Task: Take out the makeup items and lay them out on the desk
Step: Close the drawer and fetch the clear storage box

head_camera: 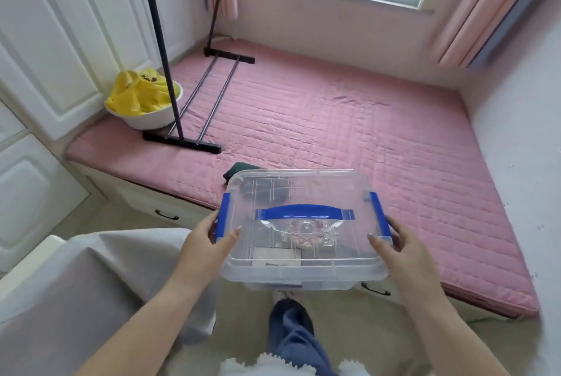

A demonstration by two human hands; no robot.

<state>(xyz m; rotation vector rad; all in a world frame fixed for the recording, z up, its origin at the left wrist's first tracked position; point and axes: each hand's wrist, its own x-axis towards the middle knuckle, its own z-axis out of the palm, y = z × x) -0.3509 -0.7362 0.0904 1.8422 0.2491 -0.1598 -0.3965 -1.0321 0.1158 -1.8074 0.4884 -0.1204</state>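
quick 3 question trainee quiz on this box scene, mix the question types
1. True or false: the lid of the clear storage box is off.
2. The left hand and right hand hold the box at: A) the top handle B) the blue side latches C) the bottom
3. What colour is the padded mat beyond the box?

Key: 1 false, 2 B, 3 pink
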